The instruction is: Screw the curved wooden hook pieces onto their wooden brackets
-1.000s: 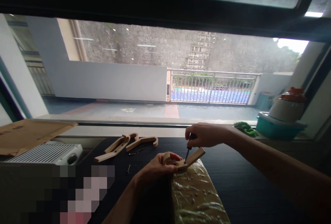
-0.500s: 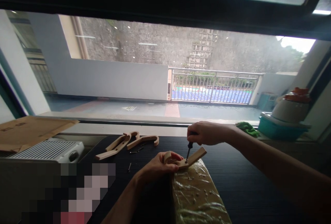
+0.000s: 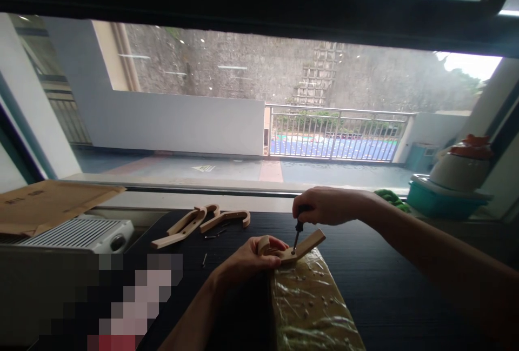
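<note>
My left hand [image 3: 261, 258] is closed around the curled end of a wooden hook [image 3: 310, 244], pressing it on the far end of a long block wrapped in clear film [image 3: 312, 302]. Small dents or holes dot the top of that block. Above it, my right hand [image 3: 320, 206] grips the dark handle of a screwdriver [image 3: 298, 227]. The tool stands nearly upright, its tip in a hole of the hook. Whether a screw sits under the tip is too small to tell.
More wooden hooks [image 3: 188, 222] lie at the back left of the dark table [image 3: 389, 275], with loose screws [image 3: 204, 259] nearby. A brown envelope [image 3: 52, 202] rests on a white vented appliance [image 3: 81, 234]. A teal bin [image 3: 444, 199] and green cloth [image 3: 391, 199] are on the sill at right.
My right hand has shifted very slightly on the screwdriver handle. The hook, the wrapped block and my left hand hold their places; the whole view has moved a little.
</note>
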`<state>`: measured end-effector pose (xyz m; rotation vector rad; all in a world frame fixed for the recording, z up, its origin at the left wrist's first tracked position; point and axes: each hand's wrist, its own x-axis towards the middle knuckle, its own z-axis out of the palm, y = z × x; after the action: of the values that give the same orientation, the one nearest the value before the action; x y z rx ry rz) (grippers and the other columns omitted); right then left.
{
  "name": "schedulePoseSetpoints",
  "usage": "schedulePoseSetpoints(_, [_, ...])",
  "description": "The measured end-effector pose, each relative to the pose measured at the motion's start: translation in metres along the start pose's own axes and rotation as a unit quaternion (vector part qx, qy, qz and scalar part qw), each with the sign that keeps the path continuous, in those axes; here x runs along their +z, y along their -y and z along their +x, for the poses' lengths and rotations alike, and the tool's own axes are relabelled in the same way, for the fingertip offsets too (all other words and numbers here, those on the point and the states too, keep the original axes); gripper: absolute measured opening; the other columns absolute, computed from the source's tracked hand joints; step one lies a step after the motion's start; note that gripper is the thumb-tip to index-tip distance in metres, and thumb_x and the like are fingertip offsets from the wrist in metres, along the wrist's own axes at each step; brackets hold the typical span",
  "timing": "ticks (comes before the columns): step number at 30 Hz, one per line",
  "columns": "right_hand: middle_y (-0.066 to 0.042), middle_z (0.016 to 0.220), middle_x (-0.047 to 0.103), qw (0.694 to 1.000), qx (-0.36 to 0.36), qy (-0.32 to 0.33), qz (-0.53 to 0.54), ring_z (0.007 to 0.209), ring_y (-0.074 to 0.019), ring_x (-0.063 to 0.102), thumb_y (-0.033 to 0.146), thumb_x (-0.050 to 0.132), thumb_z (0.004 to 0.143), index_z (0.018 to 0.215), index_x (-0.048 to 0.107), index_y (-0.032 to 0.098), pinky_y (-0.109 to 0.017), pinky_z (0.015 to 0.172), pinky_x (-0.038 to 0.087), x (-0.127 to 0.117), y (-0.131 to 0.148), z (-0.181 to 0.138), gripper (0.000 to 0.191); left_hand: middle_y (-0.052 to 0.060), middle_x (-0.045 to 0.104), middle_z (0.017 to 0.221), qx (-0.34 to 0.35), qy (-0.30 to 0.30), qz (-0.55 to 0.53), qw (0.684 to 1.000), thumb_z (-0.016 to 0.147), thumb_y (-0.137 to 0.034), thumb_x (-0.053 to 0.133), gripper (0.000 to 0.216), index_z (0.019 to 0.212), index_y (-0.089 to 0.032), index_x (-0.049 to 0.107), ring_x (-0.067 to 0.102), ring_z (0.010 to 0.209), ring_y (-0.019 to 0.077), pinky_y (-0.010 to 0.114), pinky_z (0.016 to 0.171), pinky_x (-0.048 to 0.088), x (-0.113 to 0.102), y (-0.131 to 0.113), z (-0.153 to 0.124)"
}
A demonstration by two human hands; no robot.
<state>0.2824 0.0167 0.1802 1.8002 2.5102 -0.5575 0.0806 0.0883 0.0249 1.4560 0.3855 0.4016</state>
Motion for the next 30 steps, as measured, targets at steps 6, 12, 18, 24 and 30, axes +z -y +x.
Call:
schedulePoseSetpoints(6, [-0.003, 0.073, 0.064, 0.999, 0.037, -0.005, 0.013, 0.059, -0.0114, 0.054, 0.04, 0.043, 0.086, 0.097, 0.061, 0.016, -0.025, 0.053, 0.04, 0.006, -0.003, 0.004, 0.032, 0.007, 0.068, 0.094, -0.005, -0.002, -0.008, 1.0, 0.064, -0.023, 0.074, 0.039, 0.101, -0.011, 0.066, 0.059, 0.087, 0.0172, 0.028, 0.081, 0.042, 0.003, -0.002, 0.0])
schedulePoseSetpoints(12, [-0.002, 0.083, 0.063, 0.999, 0.018, -0.009, -0.026, 0.059, -0.0102, 0.051, 0.039, 0.053, 0.08, 0.096, 0.064, 0.02, -0.024, 0.05, 0.038, -0.005, 0.004, -0.004, 0.027, 0.009, 0.067, 0.097, 0.0, -0.001, -0.002, 1.0, 0.065, -0.023, 0.073, 0.04, 0.102, -0.011, 0.065, 0.059, 0.089, 0.0185, 0.029, 0.082, 0.042, 0.002, -0.002, -0.001])
schedulePoseSetpoints(18, [-0.003, 0.083, 0.064, 1.0, 0.007, -0.011, -0.022, 0.061, -0.0105, 0.052, 0.037, 0.049, 0.082, 0.094, 0.064, 0.019, -0.024, 0.051, 0.038, -0.002, 0.004, -0.002, 0.026, 0.009, 0.067, 0.099, 0.0, -0.001, 0.002, 1.0, 0.065, -0.023, 0.073, 0.038, 0.1, -0.011, 0.066, 0.059, 0.091, 0.0194, 0.03, 0.084, 0.042, 0.001, -0.002, 0.0])
schedulePoseSetpoints(24, [-0.004, 0.076, 0.063, 0.999, 0.036, -0.031, -0.016, 0.058, -0.0113, 0.052, 0.042, 0.045, 0.085, 0.094, 0.062, 0.016, -0.025, 0.051, 0.038, 0.006, 0.003, 0.003, 0.033, 0.01, 0.066, 0.104, 0.001, 0.005, 0.012, 1.0, 0.067, -0.024, 0.072, 0.039, 0.103, -0.012, 0.063, 0.059, 0.096, 0.0213, 0.033, 0.087, 0.042, 0.001, -0.001, -0.001])
schedulePoseSetpoints(30, [-0.002, 0.08, 0.063, 0.999, 0.009, -0.018, -0.029, 0.059, -0.0103, 0.049, 0.041, 0.05, 0.082, 0.095, 0.063, 0.02, -0.024, 0.05, 0.035, -0.005, 0.008, -0.007, 0.029, 0.011, 0.061, 0.11, 0.02, -0.031, 0.05, 0.998, 0.065, -0.026, 0.073, 0.053, 0.113, -0.014, 0.054, 0.057, 0.1, 0.0216, 0.034, 0.089, 0.043, 0.004, -0.003, -0.001])
